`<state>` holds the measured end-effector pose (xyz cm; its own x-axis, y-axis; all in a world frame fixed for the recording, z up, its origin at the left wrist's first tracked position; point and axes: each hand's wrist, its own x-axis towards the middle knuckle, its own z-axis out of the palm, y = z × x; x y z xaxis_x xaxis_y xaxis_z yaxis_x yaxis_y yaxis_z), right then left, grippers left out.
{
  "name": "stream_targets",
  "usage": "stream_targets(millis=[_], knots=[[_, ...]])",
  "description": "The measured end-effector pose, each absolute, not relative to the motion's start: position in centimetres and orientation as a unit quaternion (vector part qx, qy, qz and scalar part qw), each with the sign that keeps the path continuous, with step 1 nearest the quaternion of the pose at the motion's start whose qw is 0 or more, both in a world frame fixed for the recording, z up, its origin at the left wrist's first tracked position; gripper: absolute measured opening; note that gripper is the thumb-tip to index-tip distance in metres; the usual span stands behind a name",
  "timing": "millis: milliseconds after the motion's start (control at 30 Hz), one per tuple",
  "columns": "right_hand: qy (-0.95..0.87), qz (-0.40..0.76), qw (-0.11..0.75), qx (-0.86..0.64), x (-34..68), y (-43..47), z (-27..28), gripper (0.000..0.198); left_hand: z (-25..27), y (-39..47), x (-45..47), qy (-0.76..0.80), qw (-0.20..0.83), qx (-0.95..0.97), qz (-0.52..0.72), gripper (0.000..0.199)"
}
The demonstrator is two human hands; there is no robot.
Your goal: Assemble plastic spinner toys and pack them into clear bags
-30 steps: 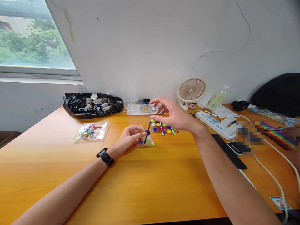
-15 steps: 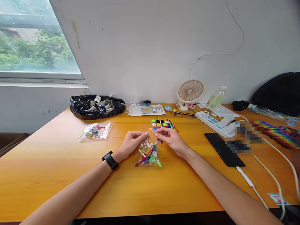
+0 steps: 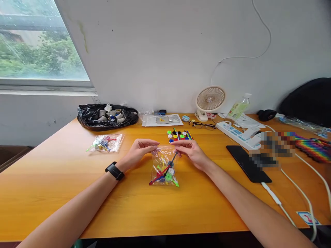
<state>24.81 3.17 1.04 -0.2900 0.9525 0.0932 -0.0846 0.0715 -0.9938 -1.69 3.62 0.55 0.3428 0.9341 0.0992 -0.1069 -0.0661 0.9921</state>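
Pinching top edge of small clear bag (image 3: 164,168) w/ both hands: left hand (image 3: 138,151) and right hand (image 3: 190,151) closed on its corners. Since 1 s ago, right hand came back from loose pieces (image 3: 178,135); black stick now inside bag. Bag mid-bench (image 3: 77,193), spread wider than 0.5 s ago; looks like sealing.

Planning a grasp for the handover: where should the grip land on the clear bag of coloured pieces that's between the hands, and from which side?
Probably the top edge of the clear bag, from the far side. Its bulky contents sit toward the near end on the table, and the far end looks thin and flat. The left hand and right hand already pinch the two upper corners.
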Motion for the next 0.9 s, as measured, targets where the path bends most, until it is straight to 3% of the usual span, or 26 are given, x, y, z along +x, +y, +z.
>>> stream_targets(millis=[200, 533, 733, 900], knots=[[-0.547, 0.591, 0.466, -0.367, 24.9, 3.2, 1.0, 0.017, 0.1, 3.7, -1.8, 0.33, 0.604, 0.551, 0.472, 0.014], [-0.619, 0.484, 0.498, -0.368, 24.1, 3.0, 0.7, 0.02, 1.4, 2.6, -0.8, 0.39, 0.536, 0.567, 0.489, 0.03], [-0.619, 0.473, 0.506, -0.37, 24.2, 3.4, 0.1, 0.042, 1.5, 2.5, -0.6, 0.378, 0.563, 0.546, 0.492, 0.048], [-0.628, 0.48, 0.486, -0.372, 24.1, 2.9, 0.4, 0.039, 1.6, 2.2, -0.3, 0.392, 0.576, 0.562, 0.446, 0.037]])
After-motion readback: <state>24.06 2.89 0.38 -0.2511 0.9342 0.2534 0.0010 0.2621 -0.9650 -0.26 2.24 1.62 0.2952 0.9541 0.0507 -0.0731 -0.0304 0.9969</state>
